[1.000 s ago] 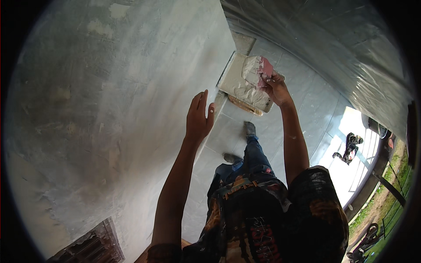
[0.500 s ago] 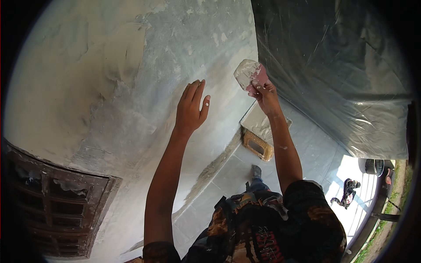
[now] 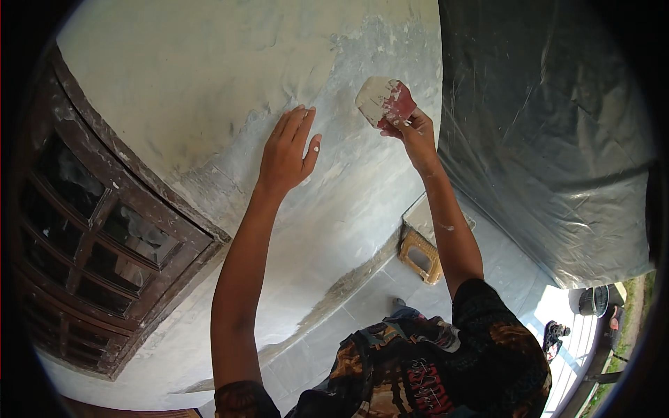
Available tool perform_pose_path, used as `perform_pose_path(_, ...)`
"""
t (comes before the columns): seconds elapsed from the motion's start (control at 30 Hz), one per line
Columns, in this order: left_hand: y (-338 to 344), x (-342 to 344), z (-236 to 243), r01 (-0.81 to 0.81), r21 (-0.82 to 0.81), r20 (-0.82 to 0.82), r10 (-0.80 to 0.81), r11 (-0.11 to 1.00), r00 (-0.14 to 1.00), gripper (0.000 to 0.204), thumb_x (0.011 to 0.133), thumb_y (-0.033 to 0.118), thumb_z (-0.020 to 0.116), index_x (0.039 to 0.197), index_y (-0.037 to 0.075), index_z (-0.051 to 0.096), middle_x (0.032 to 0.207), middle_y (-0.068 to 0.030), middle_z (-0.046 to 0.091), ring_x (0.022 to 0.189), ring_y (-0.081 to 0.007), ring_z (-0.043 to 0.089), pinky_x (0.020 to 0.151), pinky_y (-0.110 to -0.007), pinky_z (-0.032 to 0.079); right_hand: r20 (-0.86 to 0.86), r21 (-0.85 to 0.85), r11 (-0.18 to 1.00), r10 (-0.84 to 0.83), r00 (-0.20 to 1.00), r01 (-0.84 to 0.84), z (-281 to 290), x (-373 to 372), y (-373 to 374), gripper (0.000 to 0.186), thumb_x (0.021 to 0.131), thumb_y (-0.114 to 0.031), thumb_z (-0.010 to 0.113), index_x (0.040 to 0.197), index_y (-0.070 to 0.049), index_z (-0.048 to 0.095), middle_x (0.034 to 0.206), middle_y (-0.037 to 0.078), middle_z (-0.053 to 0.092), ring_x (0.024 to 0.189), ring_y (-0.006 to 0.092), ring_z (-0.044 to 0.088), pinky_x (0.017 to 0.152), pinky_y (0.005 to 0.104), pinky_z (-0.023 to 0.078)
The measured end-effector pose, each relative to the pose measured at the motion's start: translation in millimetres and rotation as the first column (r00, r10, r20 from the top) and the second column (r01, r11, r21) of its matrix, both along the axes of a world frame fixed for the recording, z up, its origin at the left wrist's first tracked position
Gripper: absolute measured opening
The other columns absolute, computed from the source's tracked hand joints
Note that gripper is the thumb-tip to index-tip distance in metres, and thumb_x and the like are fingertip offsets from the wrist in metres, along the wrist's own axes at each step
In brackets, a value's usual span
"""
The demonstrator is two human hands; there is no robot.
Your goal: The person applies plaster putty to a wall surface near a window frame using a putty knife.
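Observation:
A red, flat plastering spreader (image 3: 400, 103), its far side coated in pale plaster, is gripped in my right hand (image 3: 418, 136) by its near edge. It is in front of the wall (image 3: 300, 56), which is partly skimmed cream and partly bare grey; I cannot tell whether the spreader touches it. My left hand (image 3: 287, 152) is stretched out at the wall's surface with nothing in it, fingers straight and thumb apart. A white plaster spot shows on the thumb. Whether the palm presses on the wall cannot be seen.
A brown wooden window (image 3: 104, 230) with panes is set in the wall at left. Dark plastic sheeting (image 3: 536, 125) hangs at right. Below, a plaster-smeared tray (image 3: 420, 217) rests by a tan stool (image 3: 421, 256) on the tiled floor. A dark bucket (image 3: 594, 301) stands far right.
My view has swung left, so more of the window shows. Both hands sit slightly higher and further left in the picture, the right one still holding the spreader.

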State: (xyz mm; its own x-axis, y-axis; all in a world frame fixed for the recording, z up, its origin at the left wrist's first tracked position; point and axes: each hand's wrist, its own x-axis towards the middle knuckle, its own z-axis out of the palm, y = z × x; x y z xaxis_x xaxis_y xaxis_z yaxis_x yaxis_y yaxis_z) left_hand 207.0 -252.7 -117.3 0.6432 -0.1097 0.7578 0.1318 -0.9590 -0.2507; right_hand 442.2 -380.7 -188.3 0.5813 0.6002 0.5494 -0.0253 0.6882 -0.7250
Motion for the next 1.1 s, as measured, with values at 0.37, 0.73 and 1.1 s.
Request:
perform_pose_path(0.37,37.4,-14.0,4.4,0.021,0.143,-0.054,-0.014,0.989,0.998,0.046,0.089,0.009,0.060,0.131,-0.006,0.053,0.131,-0.0226,0.055,0.125,-0.0381,0.053,0.109,-0.050,0.040,0.551,0.410,0.559,-0.781,0.293,0.721,62.7,9.8,68.9,0.036,0.078,0.001,0.069,0.114,-0.003,0.069,0.081,0.010,0.061,0.081,0.0260,0.058,0.066,0.0392,0.049)
perform_pose_path(0.73,51.0,-12.4,-0.3,-0.027,0.179,-0.095,0.045,0.983,0.995,0.050,0.087,0.010,0.059,0.134,-0.007,0.051,0.134,-0.0215,0.055,0.132,-0.0360,0.049,0.112,-0.051,0.037,0.675,0.408,0.537,-0.722,0.153,0.738,-9.9,-11.2,125.1,0.064,0.068,0.004,0.073,0.131,-0.006,0.061,0.086,0.007,0.062,0.090,0.0280,0.059,0.074,0.0387,0.054)
perform_pose_path(1.1,52.3,-8.9,-5.5,-0.057,0.212,-0.058,0.071,0.976,0.996,0.052,0.087,0.010,0.060,0.135,-0.007,0.050,0.134,-0.0220,0.055,0.132,-0.0354,0.050,0.112,-0.050,0.038,0.676,0.419,0.470,-0.732,0.079,0.777,45.9,7.2,126.4,0.060,0.072,-0.001,0.070,0.130,-0.008,0.061,0.095,0.007,0.066,0.097,0.0275,0.060,0.076,0.0382,0.056)
